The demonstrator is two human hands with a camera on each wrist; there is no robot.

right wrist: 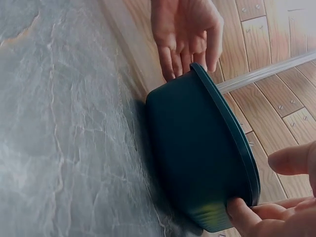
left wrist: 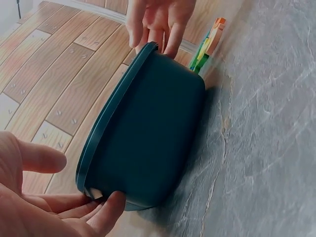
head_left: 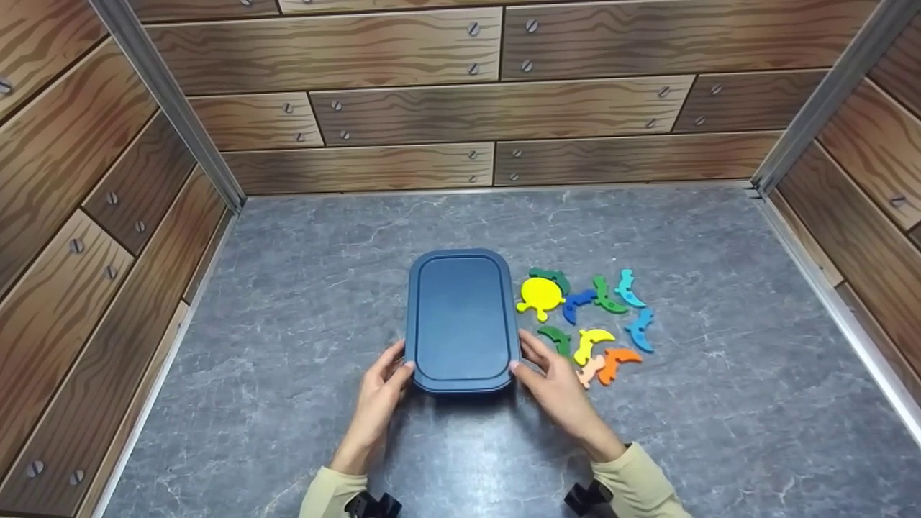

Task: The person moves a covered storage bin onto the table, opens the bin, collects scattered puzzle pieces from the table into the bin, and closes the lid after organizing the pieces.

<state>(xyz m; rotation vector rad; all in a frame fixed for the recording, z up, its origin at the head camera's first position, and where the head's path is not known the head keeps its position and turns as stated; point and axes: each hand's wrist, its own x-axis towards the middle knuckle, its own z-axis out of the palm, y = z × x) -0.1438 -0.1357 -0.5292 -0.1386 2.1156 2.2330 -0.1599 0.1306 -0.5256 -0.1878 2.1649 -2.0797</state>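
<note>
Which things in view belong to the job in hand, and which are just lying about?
In the job: blue lidded box; left hand and right hand, both touching it.

Lying about, as far as this moment shows: yellow turtle; yellow piece; orange piece; peach piece; green pieces; blue pieces.

Wood-plank walls, grey marbled surface

Both hands apart, palms facing, thumbs spread from fingers, forearms angled inward
</note>
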